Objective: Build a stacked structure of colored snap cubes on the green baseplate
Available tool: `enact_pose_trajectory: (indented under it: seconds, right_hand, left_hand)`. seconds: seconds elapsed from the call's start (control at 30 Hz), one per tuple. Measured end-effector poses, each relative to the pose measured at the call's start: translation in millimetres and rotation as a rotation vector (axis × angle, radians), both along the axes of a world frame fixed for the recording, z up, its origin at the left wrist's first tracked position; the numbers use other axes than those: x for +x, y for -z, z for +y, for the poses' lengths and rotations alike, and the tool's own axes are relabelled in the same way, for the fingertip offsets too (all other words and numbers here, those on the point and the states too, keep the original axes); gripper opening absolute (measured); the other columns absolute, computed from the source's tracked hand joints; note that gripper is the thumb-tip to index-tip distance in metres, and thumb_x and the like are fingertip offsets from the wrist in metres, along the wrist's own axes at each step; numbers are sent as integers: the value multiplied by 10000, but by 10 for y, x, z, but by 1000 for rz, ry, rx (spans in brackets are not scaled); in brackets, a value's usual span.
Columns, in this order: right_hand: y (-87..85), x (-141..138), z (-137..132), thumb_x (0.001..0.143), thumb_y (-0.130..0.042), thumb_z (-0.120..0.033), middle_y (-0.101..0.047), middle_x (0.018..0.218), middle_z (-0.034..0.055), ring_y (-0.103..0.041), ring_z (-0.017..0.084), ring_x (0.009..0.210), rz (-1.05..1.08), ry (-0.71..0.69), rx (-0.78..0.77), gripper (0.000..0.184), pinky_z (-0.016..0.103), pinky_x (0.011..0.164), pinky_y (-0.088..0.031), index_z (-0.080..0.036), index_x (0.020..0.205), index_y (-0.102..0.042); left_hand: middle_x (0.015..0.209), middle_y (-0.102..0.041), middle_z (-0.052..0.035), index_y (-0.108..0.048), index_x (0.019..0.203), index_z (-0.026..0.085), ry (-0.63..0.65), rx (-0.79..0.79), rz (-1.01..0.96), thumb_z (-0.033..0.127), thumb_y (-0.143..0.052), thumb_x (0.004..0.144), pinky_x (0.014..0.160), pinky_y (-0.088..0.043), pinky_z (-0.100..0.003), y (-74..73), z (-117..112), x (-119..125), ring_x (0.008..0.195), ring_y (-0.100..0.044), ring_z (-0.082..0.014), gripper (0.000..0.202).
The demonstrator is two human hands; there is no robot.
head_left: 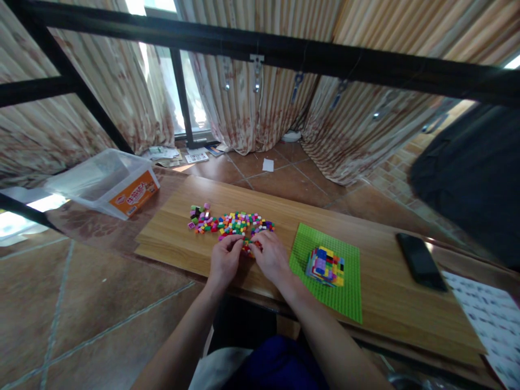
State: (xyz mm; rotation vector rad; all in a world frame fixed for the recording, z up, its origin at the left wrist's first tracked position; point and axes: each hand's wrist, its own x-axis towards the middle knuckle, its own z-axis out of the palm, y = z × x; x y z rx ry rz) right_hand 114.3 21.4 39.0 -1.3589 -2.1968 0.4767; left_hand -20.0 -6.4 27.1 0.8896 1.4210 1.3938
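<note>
Small coloured building bricks (238, 223) lie in a loose heap on the wooden board. At the near side of this heap, my left hand (225, 261) has its thumb and fingers drawn together. Just to the right, my right hand (271, 259) is likewise closed, fingertips pointing inward. Some red and green bricks show between the two hands. What either hand pinches is too small and too hidden to name. To the right of my right hand, a block built of many-coloured bricks (326, 265) stands on a green studded baseplate (303, 241).
A black phone (421, 261) lies right of the baseplate, with a printed sheet (485, 303) beyond it. Left of the wooden board (170, 233) stands a clear plastic bin (108, 179) with an orange label. A dark metal bar (284, 51) crosses ahead, before curtains.
</note>
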Motion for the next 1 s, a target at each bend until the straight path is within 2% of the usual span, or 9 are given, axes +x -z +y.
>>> enact_pose_trajectory:
  seconds: [0.13,0.23,0.4,0.57,0.73,0.87,1.0]
  right_hand:
    - [35,0,41,869,-581,-203,-651,959,69,-563,223,954,-9,82,2,83,338,852,-436,-185,899,-656]
    - [-8,-20,-10,872,-563,-192,-659,1016,75,-571,221,992,92,109,1,147,345,884,-441,-191,981,-661]
    - [-152,-42,-270,872,-573,-221,-670,969,50,-611,177,889,410,90,-83,164,297,796,-484,-203,1009,-661]
    - [-239,88,-556,858,-587,-213,-676,877,24,-621,152,812,597,136,-125,104,271,744,-503,-218,910,-676]
    - [-268,365,-793,849,-604,-199,-675,876,27,-623,156,828,564,164,-31,138,289,767,-514,-227,963,-677]
    - [-328,600,-980,862,-603,-221,-683,887,33,-619,175,864,459,200,56,143,324,787,-511,-248,981,-676]
    - [-398,837,-1143,889,-579,-247,-689,940,47,-623,185,915,416,219,71,147,342,822,-519,-248,1000,-674]
  left_hand:
    - [681,-654,14,-676,851,157,-24,-6,-52,336,-666,735,561,-506,-241,-57,18,-20,554,-609,-122,213]
    - [666,-648,22,-663,809,152,-46,-24,-87,351,-710,703,551,-486,-218,-141,-11,-28,546,-594,-103,230]
    - [653,-648,26,-635,801,155,26,-129,-236,393,-770,650,493,-425,-185,-263,-157,34,528,-579,-85,313]
    - [602,-608,47,-616,765,162,119,-231,-423,376,-800,609,471,-396,-154,-366,-338,203,504,-554,-59,323]
    - [587,-594,48,-605,750,161,230,-328,-541,326,-833,569,446,-381,-145,-480,-496,430,484,-535,-51,335]
    - [557,-569,50,-600,749,163,342,-349,-556,340,-810,618,440,-379,-151,-515,-612,646,464,-512,-50,305]
    - [568,-580,39,-600,753,166,419,-351,-548,373,-787,657,458,-404,-154,-538,-686,866,478,-533,-59,295]
